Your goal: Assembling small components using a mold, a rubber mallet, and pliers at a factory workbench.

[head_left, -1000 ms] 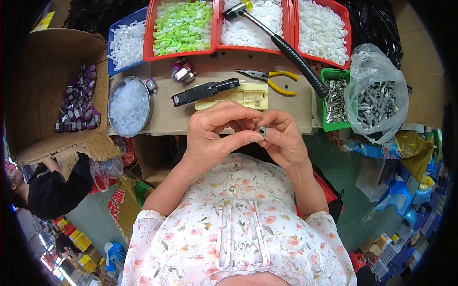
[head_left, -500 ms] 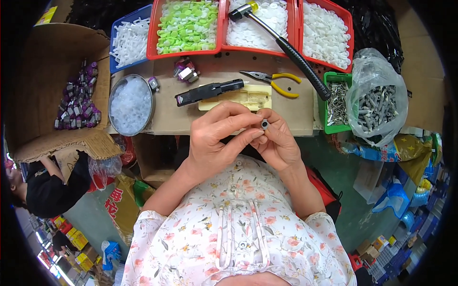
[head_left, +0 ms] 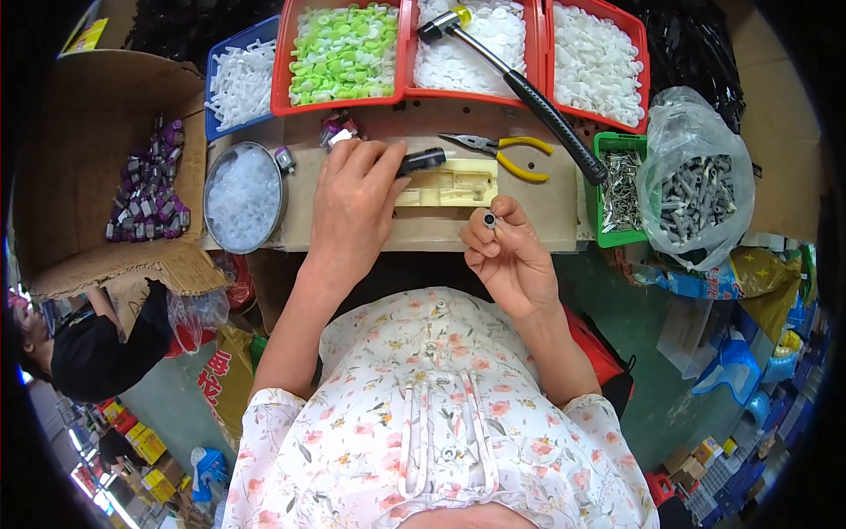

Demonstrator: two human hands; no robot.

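Note:
My left hand [head_left: 354, 198] lies over a long black plastic casing [head_left: 421, 161], its fingers bent round the middle and the thumb on the near side. The casing's left end is hidden under that hand. Between thumb and fingers of my right hand [head_left: 518, 260] is a small grey cylindrical part [head_left: 490, 219], its round dark-centred end facing up. Behind the hands a cream moulded holder [head_left: 467, 189] with a shaped hollow lies on the cardboard-covered bench. Small purple-and-silver motors [head_left: 337, 132] sit just past my left fingertips.
Yellow-handled pliers [head_left: 520, 159] and a black-handled hammer [head_left: 555, 119] lie at the back, the hammer across a red bin [head_left: 473, 93]. At right stand a green bin [head_left: 623, 238] of metal pieces and a bag [head_left: 696, 207] of grey parts. A round tin [head_left: 280, 207] stands at left.
My left hand has let go of the small grey part and moved left and away onto the black casing. The right hand keeps the part in nearly the same place.

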